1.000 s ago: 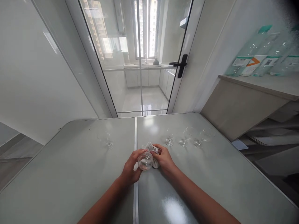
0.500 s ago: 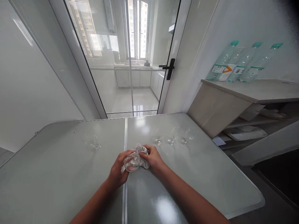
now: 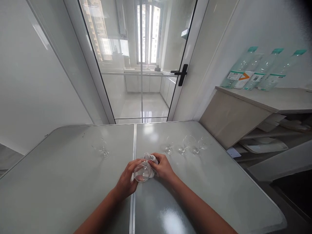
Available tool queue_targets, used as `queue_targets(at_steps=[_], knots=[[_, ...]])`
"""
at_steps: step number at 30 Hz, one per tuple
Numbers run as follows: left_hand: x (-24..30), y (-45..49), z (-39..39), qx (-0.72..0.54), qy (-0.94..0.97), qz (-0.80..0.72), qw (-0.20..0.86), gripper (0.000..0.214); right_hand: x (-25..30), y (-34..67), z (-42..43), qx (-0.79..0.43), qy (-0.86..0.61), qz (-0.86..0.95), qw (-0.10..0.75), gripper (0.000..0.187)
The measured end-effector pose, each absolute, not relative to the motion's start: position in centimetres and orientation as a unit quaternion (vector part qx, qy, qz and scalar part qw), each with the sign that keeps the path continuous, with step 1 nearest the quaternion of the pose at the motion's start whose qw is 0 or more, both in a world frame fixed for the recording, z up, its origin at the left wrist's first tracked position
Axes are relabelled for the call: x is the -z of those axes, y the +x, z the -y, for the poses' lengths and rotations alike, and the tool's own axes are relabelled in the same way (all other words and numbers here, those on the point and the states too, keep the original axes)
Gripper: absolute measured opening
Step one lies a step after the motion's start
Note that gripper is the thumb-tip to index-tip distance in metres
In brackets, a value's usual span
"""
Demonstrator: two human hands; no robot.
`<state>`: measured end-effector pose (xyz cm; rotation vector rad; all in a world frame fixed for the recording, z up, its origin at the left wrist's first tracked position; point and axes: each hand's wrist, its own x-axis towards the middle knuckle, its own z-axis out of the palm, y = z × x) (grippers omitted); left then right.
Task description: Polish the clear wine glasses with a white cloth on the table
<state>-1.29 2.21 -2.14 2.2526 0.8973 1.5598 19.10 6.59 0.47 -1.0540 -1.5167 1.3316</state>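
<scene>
Fingers curled round its bowl, my left hand (image 3: pixel 127 178) holds a clear wine glass (image 3: pixel 142 172) with the mouth tipped toward me. My right hand (image 3: pixel 162 165) pinches a whitish cloth (image 3: pixel 153 158) against the far side of the same glass, near where its stem would be. The stem and foot are hidden behind the cloth and fingers. Both hands are over the middle of a grey-green table (image 3: pixel 73 188), beside its metal centre seam.
Three stemmed glasses (image 3: pixel 182 150) stand right of centre toward the back of the table. Another glass (image 3: pixel 104 152) is at the left. Several plastic bottles (image 3: pixel 258 76) stand on a cabinet (image 3: pixel 240 113) at the right. A glass door (image 3: pixel 156 84) is behind the table.
The whole view has shifted slightly, so the scene sits a bit further right and lower. Both hands keep hold of the glass and cloth, and the glass mouth now faces the camera more.
</scene>
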Motion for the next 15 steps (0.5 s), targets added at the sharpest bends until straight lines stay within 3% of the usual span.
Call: queue_targets(at_steps=[6, 8, 10, 13, 15], knots=[[1.2, -1.0, -2.5, -0.617, 0.670, -0.340, 0.235, 0.052, -1.6, 19.9, -6.1, -0.353, -0.509, 0.619, 0.483, 0.036], [0.5, -1.2, -2.6, -0.637, 0.642, -0.366, 0.219, 0.051, -2.3, 20.0, -5.8, -0.330, -0.479, 0.625, 0.521, 0.028], [0.1, -1.3, -2.6, -0.639, 0.633, -0.384, 0.208, 0.051, -3.1, 20.0, -5.3, -0.341, -0.440, 0.634, 0.537, 0.009], [0.0, -1.4, -2.6, -0.622, 0.643, -0.388, 0.221, 0.053, -3.4, 19.6, -4.7, -0.379, -0.401, 0.657, 0.514, 0.048], [0.2, -1.3, -2.5, -0.605, 0.657, -0.381, 0.239, 0.055, -3.0, 19.2, -4.4, -0.370, -0.380, 0.703, 0.474, 0.052]])
